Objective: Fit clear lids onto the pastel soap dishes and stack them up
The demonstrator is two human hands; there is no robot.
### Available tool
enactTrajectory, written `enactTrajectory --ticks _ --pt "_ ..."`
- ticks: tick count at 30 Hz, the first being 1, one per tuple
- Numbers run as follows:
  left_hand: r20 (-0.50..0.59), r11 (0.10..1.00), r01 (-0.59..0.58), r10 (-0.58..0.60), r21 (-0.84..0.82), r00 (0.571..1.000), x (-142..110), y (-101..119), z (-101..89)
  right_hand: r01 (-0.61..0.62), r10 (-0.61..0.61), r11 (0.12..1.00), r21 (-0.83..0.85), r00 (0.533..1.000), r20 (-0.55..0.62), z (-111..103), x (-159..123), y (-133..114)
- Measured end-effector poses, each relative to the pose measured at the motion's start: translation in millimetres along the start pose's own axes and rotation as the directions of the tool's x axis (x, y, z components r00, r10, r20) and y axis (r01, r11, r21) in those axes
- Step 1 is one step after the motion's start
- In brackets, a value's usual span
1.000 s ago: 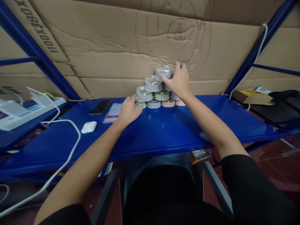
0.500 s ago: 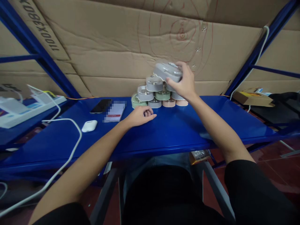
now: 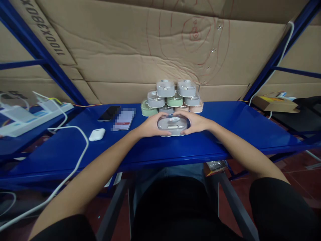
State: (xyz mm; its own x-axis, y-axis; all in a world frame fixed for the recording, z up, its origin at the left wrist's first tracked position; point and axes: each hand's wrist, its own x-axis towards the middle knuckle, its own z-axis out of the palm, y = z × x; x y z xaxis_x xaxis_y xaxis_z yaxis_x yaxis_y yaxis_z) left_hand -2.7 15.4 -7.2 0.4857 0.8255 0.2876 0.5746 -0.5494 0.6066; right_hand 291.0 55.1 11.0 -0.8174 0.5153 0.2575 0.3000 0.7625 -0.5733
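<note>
A grey oval case with a clear lid [image 3: 172, 124] rests on the blue shelf [image 3: 225, 134] in front of me. My left hand [image 3: 149, 125] grips its left end and my right hand [image 3: 196, 122] grips its right end, fingers curled round it. Behind it stands a stack of several similar cases [image 3: 173, 97] in grey, green and pink, piled in rows against the cardboard wall [image 3: 125, 50].
A black phone [image 3: 108, 113], a small card [image 3: 123, 119] and a white earbud case [image 3: 96, 134] lie at the left. A white cable [image 3: 75, 154] loops across the shelf from a power strip [image 3: 30, 118]. A cardboard box [image 3: 274, 103] sits at the far right.
My right hand lifted the top grey case off the stack and brought it down onto the shelf in front. My left hand moved in from the stack's left and took hold of the case's other end.
</note>
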Motion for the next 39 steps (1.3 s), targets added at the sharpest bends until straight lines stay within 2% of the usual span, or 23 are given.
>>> enactTrajectory --ticks 4,6,8,10,13,16,18,22,28,32,35,39 --pt "0.001 0.999 -0.027 0.027 0.023 1.000 -0.1 6.7 11.6 -0.010 0.006 0.992 -0.126 0.999 -0.034 12.9 0.5 -9.3" --pt "0.008 1.000 -0.027 0.027 0.011 1.000 -1.1 8.3 14.8 0.013 -0.022 0.988 -0.152 0.998 -0.054 11.8 0.9 -14.9" --pt "0.014 1.000 -0.022 0.022 0.016 1.000 -2.7 8.4 14.4 0.033 -0.043 0.991 -0.126 0.996 -0.077 0.7 -1.2 -17.6" --pt "0.019 0.998 -0.040 0.039 0.048 0.999 -4.2 7.8 11.1 0.002 -0.010 0.996 -0.090 0.996 -0.089 -19.7 -7.8 -16.0" --pt "0.070 0.989 -0.099 0.091 0.110 0.993 -5.4 7.0 5.5 -0.204 0.198 0.972 -0.119 0.978 -0.057 -55.5 -24.5 -6.3" --pt "0.144 0.980 -0.155 0.136 0.128 0.980 -5.6 6.6 4.3 -0.419 0.418 0.885 -0.203 0.907 -0.049 -79.5 -39.5 8.1" --pt "0.171 0.976 -0.183 0.161 0.118 0.972 -5.5 6.3 5.9 -0.497 0.500 0.836 -0.232 0.865 -0.049 -85.5 -44.2 17.5" --pt "0.166 0.978 -0.190 0.175 0.081 0.971 -5.3 6.1 8.4 -0.526 0.542 0.816 -0.240 0.840 0.001 -84.9 -44.6 30.2" --pt "0.051 0.994 -0.105 0.105 0.009 0.993 -5.1 8.8 2.4 -0.552 0.583 0.776 -0.306 0.813 0.012 -79.6 -44.0 39.9" --pt "0.009 0.996 -0.080 0.080 -0.030 0.997 -4.6 11.3 -0.6 -0.516 0.554 0.773 -0.368 0.833 -0.005 -74.7 -42.5 47.0" --pt "-0.020 0.998 -0.061 0.062 0.028 0.998 -3.9 11.4 -4.9 -0.486 0.519 0.798 -0.358 0.855 -0.003 -72.7 -41.8 49.8" --pt "-0.083 0.968 0.017 0.004 0.251 0.997 -4.9 6.5 -22.4 -0.479 0.506 0.821 -0.310 0.862 0.008 -72.4 -42.4 48.2"
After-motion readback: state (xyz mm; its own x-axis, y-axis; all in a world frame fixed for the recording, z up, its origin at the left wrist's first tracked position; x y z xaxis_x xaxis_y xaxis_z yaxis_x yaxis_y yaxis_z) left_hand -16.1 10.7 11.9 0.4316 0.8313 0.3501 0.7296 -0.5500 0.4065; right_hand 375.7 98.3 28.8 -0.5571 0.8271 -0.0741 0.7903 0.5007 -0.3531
